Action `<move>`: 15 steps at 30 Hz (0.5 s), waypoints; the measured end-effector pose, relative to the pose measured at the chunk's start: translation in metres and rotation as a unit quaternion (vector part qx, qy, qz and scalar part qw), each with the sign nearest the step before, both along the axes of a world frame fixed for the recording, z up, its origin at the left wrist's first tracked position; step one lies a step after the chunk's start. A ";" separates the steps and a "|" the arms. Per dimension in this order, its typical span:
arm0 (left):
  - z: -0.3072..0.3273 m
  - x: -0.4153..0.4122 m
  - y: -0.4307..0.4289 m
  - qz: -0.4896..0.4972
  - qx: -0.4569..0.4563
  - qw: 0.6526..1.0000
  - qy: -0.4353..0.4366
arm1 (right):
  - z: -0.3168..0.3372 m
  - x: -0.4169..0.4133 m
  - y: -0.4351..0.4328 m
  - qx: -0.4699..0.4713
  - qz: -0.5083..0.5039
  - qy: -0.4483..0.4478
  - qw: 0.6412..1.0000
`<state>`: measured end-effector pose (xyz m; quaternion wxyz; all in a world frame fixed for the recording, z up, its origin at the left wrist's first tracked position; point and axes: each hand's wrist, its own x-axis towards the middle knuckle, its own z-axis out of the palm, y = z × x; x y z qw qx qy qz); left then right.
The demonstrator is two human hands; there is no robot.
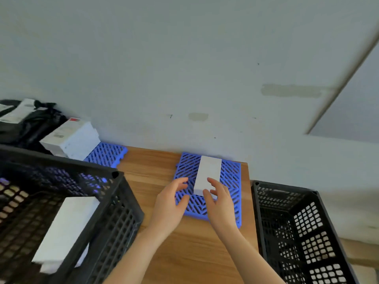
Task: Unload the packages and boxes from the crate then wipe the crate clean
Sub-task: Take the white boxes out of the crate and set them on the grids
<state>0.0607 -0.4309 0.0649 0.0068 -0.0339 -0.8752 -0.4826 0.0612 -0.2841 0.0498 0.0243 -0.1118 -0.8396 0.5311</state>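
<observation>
A black lattice crate [114, 193] stands at the left and holds a white box [67, 226]. On the wooden table [155, 167] lies a blue grid mat [231, 177] with a long white box [208, 173] flat on it. My left hand [170, 203] hovers just left of that box, fingers loosely spread, holding nothing. My right hand [219, 201] is at the box's near end, its fingers relaxed and touching or just off the box.
A second black crate [291, 228] stands at the right, beside the table edge. At the back left, white boxes [71, 138] and black bags [28, 121] are stacked on another blue mat [106, 154]. A pale wall runs right behind the table.
</observation>
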 end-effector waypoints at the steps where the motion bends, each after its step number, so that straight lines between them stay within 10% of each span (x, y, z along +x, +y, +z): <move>1: 0.011 0.014 -0.008 0.007 0.013 1.000 0.020 | 0.010 0.010 -0.010 -0.010 0.011 0.022 1.000; 15: 0.082 0.127 -0.198 0.210 0.018 0.974 0.083 | 0.100 0.094 -0.186 -0.097 0.212 0.098 0.968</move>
